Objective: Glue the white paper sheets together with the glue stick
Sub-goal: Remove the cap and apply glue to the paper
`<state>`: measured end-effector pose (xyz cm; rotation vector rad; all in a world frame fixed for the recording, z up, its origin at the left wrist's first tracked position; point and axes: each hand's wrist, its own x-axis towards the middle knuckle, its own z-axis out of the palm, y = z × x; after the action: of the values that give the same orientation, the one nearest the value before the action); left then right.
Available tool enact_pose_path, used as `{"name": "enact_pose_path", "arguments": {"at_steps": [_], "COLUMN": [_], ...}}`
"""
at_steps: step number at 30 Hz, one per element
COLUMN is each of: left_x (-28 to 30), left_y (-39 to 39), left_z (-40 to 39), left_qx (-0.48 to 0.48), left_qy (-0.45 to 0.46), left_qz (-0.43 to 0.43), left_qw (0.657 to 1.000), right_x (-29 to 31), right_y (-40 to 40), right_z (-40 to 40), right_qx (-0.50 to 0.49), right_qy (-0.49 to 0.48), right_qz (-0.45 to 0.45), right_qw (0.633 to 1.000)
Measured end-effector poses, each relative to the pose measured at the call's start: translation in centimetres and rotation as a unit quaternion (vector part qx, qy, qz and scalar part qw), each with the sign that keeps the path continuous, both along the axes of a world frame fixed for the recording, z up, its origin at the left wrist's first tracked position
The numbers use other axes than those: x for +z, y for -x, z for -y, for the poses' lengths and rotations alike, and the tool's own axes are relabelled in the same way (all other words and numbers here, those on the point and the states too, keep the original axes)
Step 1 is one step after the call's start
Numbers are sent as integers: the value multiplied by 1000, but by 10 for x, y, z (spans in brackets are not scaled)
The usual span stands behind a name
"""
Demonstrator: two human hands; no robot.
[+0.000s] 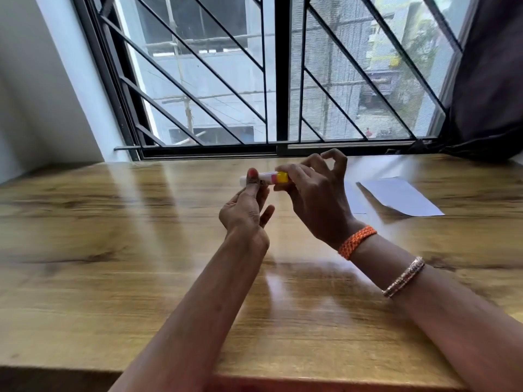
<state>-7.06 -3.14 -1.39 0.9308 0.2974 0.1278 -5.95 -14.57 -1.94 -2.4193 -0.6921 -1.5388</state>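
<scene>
Both hands, left (245, 206) and right (312, 190), gripping glue stick (264, 178) above bench (113, 250); paper sheets (402, 195) lying right. Risk: cap slipping, stick dropping mid-twist.

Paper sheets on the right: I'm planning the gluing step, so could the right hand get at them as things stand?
Probably yes, but not freely. The paper sheets lie flat on the table just beyond the right hand, with nothing between. But that hand grips the glue stick together with the left hand.
</scene>
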Motion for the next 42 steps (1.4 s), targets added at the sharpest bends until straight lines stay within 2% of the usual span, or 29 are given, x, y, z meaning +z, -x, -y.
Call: {"name": "enact_pose_path", "arguments": {"at_steps": [3,5,8,10,12,16,18,20,24,28,30,31,34,35,36,42], "left_x": [9,17,24,18,7,1,0,-3,-5,-4,-2,-1,1,2,2,-2], "left_y": [1,-2,-7,-12,-15,-25,-24,-22,-17,-15,-13,-13,-12,-12,-12,-15], "left_z": [11,22,36,45,52,47,42,40,44,40,38,38,38,37,37,35], "left_qx": [-16,-74,-171,-201,-193,-118,-96,-86,-74,-99,-135,-151,-168,-166,-162,-113], "left_qy": [13,-20,-83,-111,-122,-138,-137,-148,-154,-169,-166,-166,-178,-181,-183,-190], "left_qz": [25,68,132,154,157,145,137,132,138,163,189,204,238,242,243,231], "left_qw": [999,995,973,961,961,973,976,976,975,967,958,953,940,939,939,947], "right_x": [0,-1,-4,-10,-14,-17,-19,-21,-16,-7,-6,-4,3,4,5,-2], "right_y": [1,-1,-3,-7,-12,-23,-23,-22,-18,-2,2,4,10,11,11,5], "right_z": [15,27,47,59,68,67,61,61,71,63,58,56,51,51,50,51], "right_qx": [-45,-60,-14,-10,3,146,166,154,46,-8,-1,41,194,215,223,241], "right_qy": [2,-40,-131,-142,-135,-156,-145,-137,-93,-111,-171,-229,-409,-427,-430,-399], "right_qz": [-20,-50,-102,-106,-98,-108,-86,-62,-23,-65,-128,-180,-335,-354,-360,-329], "right_qw": [999,996,986,984,986,971,972,977,994,992,977,956,826,804,797,821]}}
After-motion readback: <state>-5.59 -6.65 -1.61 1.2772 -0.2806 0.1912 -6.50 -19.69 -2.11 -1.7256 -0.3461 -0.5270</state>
